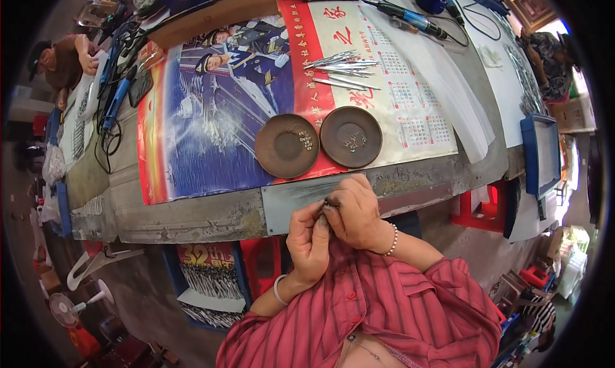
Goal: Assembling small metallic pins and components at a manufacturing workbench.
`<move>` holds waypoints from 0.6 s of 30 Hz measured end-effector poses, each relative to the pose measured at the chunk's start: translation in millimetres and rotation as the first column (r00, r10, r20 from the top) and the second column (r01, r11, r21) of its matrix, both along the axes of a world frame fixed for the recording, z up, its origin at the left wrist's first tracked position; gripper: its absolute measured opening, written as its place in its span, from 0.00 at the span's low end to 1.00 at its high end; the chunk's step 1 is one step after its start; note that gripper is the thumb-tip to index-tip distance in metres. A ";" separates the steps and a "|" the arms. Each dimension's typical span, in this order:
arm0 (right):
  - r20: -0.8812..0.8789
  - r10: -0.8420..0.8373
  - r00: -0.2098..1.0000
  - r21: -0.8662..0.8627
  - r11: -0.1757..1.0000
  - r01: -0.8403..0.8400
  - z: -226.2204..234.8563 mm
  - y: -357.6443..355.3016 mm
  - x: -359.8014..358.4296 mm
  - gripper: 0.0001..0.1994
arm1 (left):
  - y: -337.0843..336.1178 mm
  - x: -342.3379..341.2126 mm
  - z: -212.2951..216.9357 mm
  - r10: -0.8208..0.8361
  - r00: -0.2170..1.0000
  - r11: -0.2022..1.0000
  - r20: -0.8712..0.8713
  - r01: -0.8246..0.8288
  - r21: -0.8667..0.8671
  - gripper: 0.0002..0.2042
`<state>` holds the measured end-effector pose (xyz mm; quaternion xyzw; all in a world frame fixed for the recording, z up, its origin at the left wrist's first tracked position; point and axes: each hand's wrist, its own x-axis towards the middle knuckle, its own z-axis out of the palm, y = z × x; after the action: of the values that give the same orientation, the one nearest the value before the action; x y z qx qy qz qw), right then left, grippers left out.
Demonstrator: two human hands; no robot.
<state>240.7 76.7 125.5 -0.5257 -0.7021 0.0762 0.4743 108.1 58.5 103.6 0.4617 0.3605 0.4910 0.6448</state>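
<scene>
My left hand [310, 241], with a light bangle at its wrist, is closed in a pinch at the table's near edge. Against it my right hand [359, 211], wearing a beaded bracelet, is pinched shut too. Where the fingertips meet there is a tiny dark piece, too small to name. Just beyond lie two round brown dishes: the left dish [272, 151] holds small pale metal bits, the right dish [370, 127] a few thin metal bits. Farther off, a loose pile of slim silvery metal pieces [346, 65] rests on a printed poster [224, 131].
A grey metal plate [282, 208] sits at the table edge under my hands. Blue corded hand tools lie at the left [118, 99] and far right [410, 20]. Below the table's left side stands a blue tray [172, 265] of slim metal pieces. Co-workers sit at both sides.
</scene>
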 end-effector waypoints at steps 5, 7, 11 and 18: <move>-0.294 -0.030 0.955 -0.420 0.902 -0.101 -4.0 -8.1 -3.8 0.06 | -1.7 -4.0 -3.0 -0.011 1.000 0.999 0.027 0.012 -0.045 0.12; -0.665 -0.105 0.739 -0.539 0.754 -0.377 1.2 -12.8 0.6 0.06 | -2.5 -5.3 0.9 -0.010 1.000 1.000 0.026 0.011 -0.023 0.12; -0.249 0.037 0.968 -0.124 0.990 -0.070 -7.0 -11.7 -4.5 0.10 | -1.7 -4.4 0.2 0.009 0.999 1.000 0.045 -0.008 -0.028 0.12; 0.026 -0.053 0.998 -0.169 0.984 0.057 -3.1 -16.6 -11.4 0.07 | -4.4 -5.0 -6.6 0.011 1.000 0.999 0.021 -0.012 0.034 0.12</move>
<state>229.2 60.1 122.4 -0.5842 -0.6832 0.1168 0.4222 103.1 54.1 97.1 0.4654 0.3482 0.5056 0.6376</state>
